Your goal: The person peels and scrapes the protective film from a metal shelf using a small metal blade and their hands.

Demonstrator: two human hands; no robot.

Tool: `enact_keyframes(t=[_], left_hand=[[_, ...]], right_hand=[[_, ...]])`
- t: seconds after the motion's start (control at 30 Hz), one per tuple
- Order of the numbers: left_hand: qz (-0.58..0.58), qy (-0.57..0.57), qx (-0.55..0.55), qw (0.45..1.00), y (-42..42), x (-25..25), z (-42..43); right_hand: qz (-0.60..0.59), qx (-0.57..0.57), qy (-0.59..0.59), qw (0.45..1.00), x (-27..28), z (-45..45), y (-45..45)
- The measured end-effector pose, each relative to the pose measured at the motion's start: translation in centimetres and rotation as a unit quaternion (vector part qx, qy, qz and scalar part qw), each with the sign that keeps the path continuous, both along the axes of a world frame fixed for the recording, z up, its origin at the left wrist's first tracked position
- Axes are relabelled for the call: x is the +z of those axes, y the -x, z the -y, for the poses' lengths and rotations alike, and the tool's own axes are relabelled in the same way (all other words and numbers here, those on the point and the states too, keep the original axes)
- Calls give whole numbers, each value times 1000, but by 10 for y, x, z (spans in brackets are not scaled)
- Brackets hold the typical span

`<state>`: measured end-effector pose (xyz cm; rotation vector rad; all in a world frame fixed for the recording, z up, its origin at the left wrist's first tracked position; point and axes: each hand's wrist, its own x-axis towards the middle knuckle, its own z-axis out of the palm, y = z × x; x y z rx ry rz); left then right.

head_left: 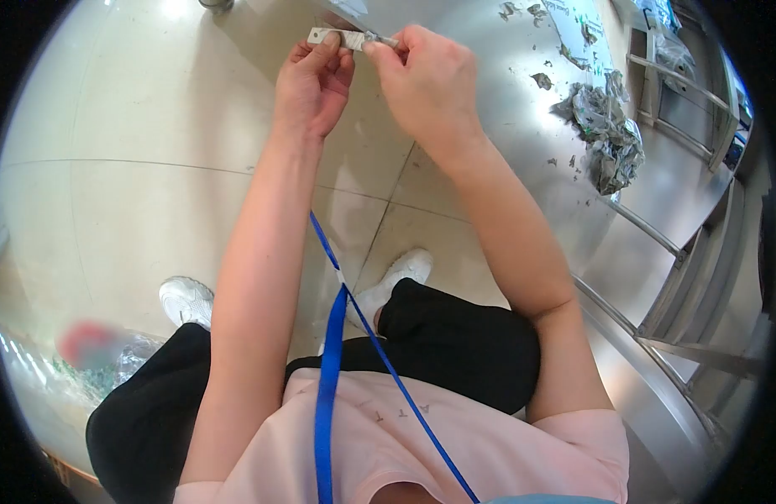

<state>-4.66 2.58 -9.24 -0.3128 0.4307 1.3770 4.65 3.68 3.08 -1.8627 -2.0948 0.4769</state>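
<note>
Near the top of the head view, a small whitish strip (352,39) with a hole at its left end is held between both hands. My left hand (317,80) pinches its left part between thumb and fingers. At its right end, the fingers of my right hand (427,77) are closed on a thin, light piece that meets the strip. What that piece is cannot be made out. Just behind the hands is the edge of a metal surface.
A metal table (522,143) stands on the right, with a crumpled grey heap (609,139) and small scraps on it. Metal rails (648,231) run along the far right. A blue strap (329,395) hangs from my neck. Clear plastic (136,354) lies at the lower left.
</note>
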Motion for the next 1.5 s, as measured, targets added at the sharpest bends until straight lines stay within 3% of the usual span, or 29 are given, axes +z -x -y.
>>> enact_keyframes(t=[0.07,0.27,0.37,0.5,0.57,0.7,0.77,0.87,1.1,1.27,1.47,1.5], left_hand=[[-5,-30,-5,1000,4,10,6],[-70,-100,-25,992,12,26,24],[-81,-110,-59,989,12,26,32],[-75,-105,-140,982,12,7,45],[-86,-80,-147,982,12,7,51],[-148,-44,-168,974,15,3,56],[-186,-29,-182,965,14,3,57],[-219,-19,-202,954,11,3,55],[-205,-44,-207,956,6,12,51],[-187,-48,-186,963,4,10,49],[-172,-54,-182,966,1,11,49],[-172,-50,-180,967,1,11,50]], right_hand=[[26,4,62,998,11,1,-5],[-63,60,-65,994,15,23,-17],[-109,23,-43,993,17,27,-20],[4,165,-139,976,20,8,-29],[63,294,-166,939,26,-5,-21],[160,399,-222,875,16,-19,-15],[193,411,-233,860,12,-23,-14],[186,380,-204,883,13,-27,-9],[67,286,-113,949,22,-48,-13],[-14,304,-91,948,19,-43,-12],[32,335,-26,941,18,-46,-5],[-16,307,7,952,19,-49,-6]])
